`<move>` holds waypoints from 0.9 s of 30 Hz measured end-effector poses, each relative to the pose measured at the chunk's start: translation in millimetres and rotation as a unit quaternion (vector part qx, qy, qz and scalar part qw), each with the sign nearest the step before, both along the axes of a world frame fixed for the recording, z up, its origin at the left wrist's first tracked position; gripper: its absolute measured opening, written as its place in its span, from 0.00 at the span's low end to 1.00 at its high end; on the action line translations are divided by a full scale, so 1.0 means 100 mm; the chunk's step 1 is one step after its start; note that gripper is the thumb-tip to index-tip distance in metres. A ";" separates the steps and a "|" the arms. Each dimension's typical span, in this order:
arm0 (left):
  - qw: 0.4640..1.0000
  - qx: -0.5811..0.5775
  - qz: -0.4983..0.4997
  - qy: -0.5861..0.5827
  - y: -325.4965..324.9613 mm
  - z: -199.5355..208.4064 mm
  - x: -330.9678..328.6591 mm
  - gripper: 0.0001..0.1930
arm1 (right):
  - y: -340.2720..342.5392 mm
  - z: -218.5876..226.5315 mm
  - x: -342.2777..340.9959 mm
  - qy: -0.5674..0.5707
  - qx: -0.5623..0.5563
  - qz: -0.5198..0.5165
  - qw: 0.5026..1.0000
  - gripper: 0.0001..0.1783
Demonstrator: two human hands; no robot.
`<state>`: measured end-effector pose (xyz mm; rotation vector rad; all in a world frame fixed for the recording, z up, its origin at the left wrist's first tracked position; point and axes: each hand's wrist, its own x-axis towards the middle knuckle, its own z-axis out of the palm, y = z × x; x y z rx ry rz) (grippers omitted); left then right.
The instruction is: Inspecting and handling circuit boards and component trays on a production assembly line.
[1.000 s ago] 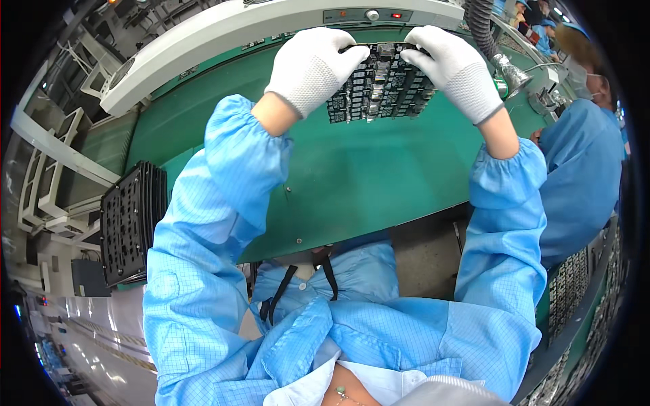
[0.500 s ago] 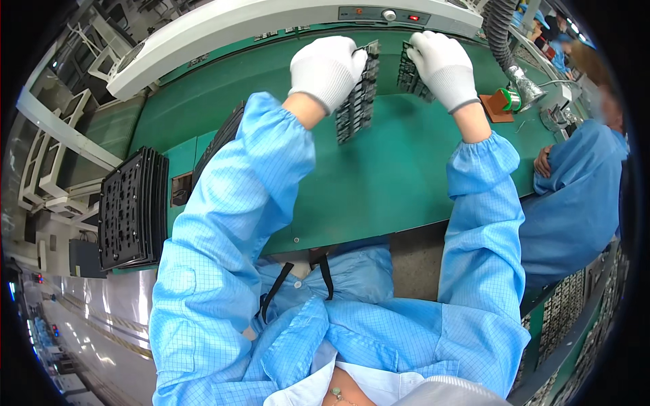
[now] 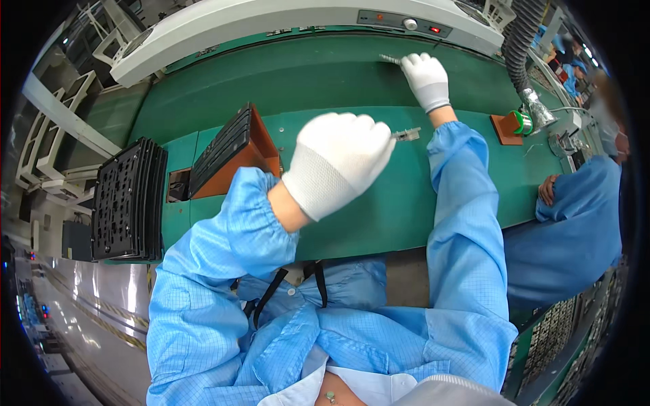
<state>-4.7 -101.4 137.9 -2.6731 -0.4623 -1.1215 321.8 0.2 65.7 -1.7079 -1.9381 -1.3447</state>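
Holding a small strip [image 3: 408, 134] clear of the desk [image 3: 352, 216], left hand [image 3: 336, 162] pinches it; right hand [image 3: 425, 80] lays another strip [image 3: 390, 59] beyond.

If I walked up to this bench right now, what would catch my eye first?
Probably the white-gloved left hand raised mid-frame over the green table, pinching a small strip. Beyond it, the right hand reaches to the table's far edge. At left, black trays stand stacked on edge.
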 end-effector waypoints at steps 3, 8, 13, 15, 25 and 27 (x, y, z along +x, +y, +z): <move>1.000 -0.002 -0.010 0.002 -0.08 -0.06 -0.06 0.08 | 0.18 -0.37 -0.03 0.101 -0.159 -0.111 0.976 0.09; 1.000 -0.005 -0.027 0.000 -0.13 -0.18 -0.03 0.07 | -0.16 -0.30 -0.13 0.364 -0.189 -0.014 0.912 0.23; 0.998 0.028 -0.052 -0.033 -0.09 -0.23 -0.05 0.10 | -1.32 0.32 -0.54 0.692 -0.352 0.108 0.621 0.33; 0.998 -0.001 -0.062 0.011 -0.12 -0.26 -0.10 0.11 | -1.72 0.43 -0.79 0.735 -0.386 0.100 0.548 0.36; 0.993 -0.061 -0.045 0.088 -0.26 -0.24 -0.21 0.32 | -2.02 0.46 -1.27 0.869 -0.327 0.176 0.326 0.33; 0.987 -0.114 -0.022 0.107 -0.21 -0.20 -0.31 0.41 | -1.84 0.45 -1.22 0.844 -0.307 0.204 0.390 0.34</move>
